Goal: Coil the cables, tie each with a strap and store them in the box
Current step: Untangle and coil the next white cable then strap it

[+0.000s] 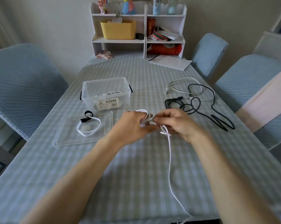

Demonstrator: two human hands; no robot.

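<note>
Left hand [133, 125] has loops of the white cable [169, 159] wound round its fingers, grip curled on the coil; right hand [175, 123] pinches the same cable just beside it, the loose tail running down the desk [136, 183] toward the near edge. Clear box [106, 94] sits behind the hands, its lid [68, 136] left of them carrying a white coil and a black strap [88, 114]. Black cable [201, 109] and another white one lie uncoiled at right.

White cable [169, 159], partly looped, tail trailing off the near table edge. Black cables [199, 107] and another white one [181, 83] lie loose, far right. Clear box [88, 94] open, far left.
</note>
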